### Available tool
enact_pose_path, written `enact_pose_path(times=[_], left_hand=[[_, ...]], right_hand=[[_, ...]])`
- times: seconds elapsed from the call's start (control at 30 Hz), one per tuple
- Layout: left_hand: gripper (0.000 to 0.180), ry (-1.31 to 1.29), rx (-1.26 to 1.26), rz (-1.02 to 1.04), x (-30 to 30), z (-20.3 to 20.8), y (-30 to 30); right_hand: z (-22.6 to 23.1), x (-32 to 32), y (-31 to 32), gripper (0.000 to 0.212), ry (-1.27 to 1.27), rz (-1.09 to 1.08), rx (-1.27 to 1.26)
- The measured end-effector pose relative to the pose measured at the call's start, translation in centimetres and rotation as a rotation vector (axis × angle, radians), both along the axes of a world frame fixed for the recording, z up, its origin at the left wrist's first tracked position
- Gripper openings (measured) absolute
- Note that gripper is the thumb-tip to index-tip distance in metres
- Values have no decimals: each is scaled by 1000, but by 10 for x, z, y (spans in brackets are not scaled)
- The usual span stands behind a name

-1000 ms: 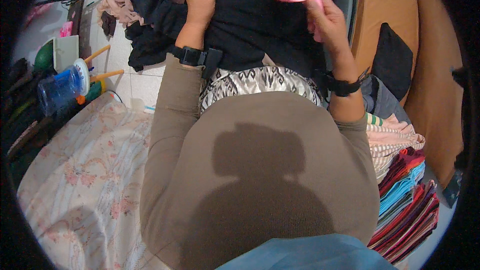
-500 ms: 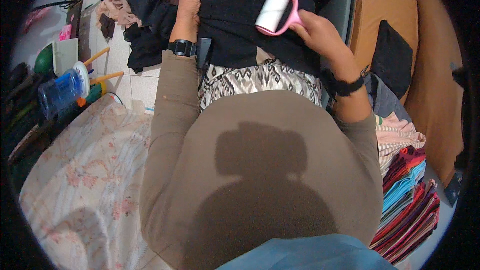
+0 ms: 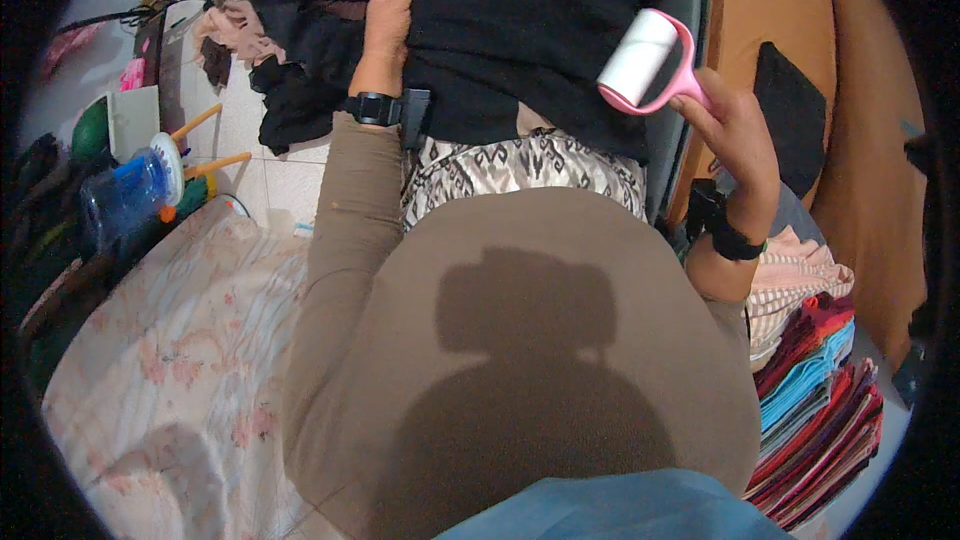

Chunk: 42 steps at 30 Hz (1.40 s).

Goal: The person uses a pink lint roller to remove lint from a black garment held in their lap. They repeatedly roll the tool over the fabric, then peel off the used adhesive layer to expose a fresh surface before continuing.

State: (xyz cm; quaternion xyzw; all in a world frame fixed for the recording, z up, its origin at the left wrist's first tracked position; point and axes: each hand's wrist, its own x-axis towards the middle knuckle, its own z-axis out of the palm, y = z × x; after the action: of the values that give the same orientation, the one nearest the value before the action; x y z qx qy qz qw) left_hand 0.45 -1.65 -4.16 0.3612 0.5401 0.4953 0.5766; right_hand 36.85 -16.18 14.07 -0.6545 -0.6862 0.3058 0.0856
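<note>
My right hand [image 3: 738,125] is closed round the pink handle of a lint roller [image 3: 640,58] with a white cylinder. The roller is held up near the right edge of a black garment [image 3: 520,35], which is spread across my lap over patterned black-and-white fabric [image 3: 530,162]. On the left side of the garment rests my left hand [image 3: 388,30], seen edge-on with its thumb stretched forward. Its other fingers are hidden, so whether it grips the cloth does not show.
Crumpled dark and beige clothes [image 3: 240,30] lie at the far left. Nearby are a clear blue plastic bottle [image 3: 125,190] and a floral sheet [image 3: 180,340]. Folded cloths [image 3: 815,420] are stacked at my right, beside an orange-brown padded surface [image 3: 770,0].
My right hand has carried the lint roller to the right and slightly nearer to me. My left hand has shifted only a little.
</note>
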Motion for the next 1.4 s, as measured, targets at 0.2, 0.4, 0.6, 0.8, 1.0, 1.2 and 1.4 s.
enact_pose_path(times=[0.2, 0.4, 0.6, 0.8, 1.0, 1.2, 1.4], left_hand=[[23, -93, 14, 11, -4, -11, 2], [24, -158, -8, 0, -8, -9, -3], [21, -197, 41, -6, -3, -4, -6], [17, -117, 46, 16, -2, -4, -5], [17, -95, 61, 40, 0, 0, -6], [21, -22, 83, 67, 0, 6, -11], [23, 530, 385, 61, -5, 19, -32]], right_hand=[[-62, -106, 75, 32, 207, 319, 468], [-89, -148, 113, 33, 170, 328, 458], [-64, -76, 61, 29, -105, 288, 315], [-33, -31, -12, 28, -231, 56, 219], [7, 0, -25, 27, -299, -26, 57], [1, -48, 17, 26, 145, 51, 242], [-60, -112, 71, 27, 157, 187, 517]])
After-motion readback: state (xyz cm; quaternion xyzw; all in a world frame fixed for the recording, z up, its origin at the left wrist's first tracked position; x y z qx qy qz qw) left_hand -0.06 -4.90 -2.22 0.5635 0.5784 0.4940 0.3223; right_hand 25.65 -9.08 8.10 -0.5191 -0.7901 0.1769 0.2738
